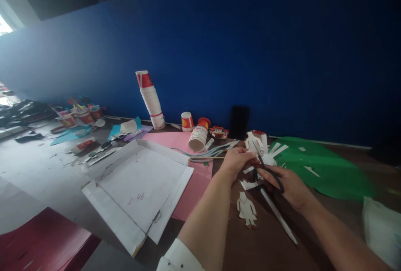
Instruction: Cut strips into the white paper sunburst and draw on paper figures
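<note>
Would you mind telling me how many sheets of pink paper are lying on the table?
1. The pink sheet lies flat between the flattened white box and the left hand, partly under the box, so another beneath it may be hidden.

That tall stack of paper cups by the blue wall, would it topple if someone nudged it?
Probably. The stack of paper cups already leans left and is tall over a narrow base, so a nudge near the top would likely tip it. Paper cups look light, so it should slide or scatter easily. One cup already lies on its side nearby.
</note>
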Demonstrator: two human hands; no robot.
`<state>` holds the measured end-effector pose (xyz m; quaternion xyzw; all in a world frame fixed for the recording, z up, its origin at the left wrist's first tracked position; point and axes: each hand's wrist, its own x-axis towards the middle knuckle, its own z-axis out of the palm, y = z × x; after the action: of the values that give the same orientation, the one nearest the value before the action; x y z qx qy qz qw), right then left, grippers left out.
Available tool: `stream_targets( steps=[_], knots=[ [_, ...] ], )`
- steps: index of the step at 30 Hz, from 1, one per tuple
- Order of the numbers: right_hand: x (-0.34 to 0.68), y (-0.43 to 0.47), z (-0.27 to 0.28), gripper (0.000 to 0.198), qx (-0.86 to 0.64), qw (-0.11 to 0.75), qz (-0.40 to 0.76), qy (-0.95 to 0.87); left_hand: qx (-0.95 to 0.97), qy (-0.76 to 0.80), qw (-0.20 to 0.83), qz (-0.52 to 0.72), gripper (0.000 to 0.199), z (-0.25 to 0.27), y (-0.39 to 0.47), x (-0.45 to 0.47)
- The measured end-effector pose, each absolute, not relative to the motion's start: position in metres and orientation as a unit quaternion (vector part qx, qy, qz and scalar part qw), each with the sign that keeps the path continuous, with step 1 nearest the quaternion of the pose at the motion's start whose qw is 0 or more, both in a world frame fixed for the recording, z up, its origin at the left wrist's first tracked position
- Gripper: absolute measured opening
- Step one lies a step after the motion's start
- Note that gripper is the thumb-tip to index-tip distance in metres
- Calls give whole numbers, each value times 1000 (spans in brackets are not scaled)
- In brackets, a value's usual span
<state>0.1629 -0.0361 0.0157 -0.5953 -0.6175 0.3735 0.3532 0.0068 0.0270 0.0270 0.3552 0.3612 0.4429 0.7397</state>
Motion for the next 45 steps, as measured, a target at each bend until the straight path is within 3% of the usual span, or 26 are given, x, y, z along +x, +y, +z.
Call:
stream_targets(
  steps=[25, 45],
  knots=[
    [160, -37, 19, 54, -593, 366, 353, -624, 350, 362, 734, 456, 13, 23, 28, 9],
    [154, -47, 19, 50, -570, 386, 432, -583, 379, 366, 718, 455, 18, 22, 28, 9]
  ],
)
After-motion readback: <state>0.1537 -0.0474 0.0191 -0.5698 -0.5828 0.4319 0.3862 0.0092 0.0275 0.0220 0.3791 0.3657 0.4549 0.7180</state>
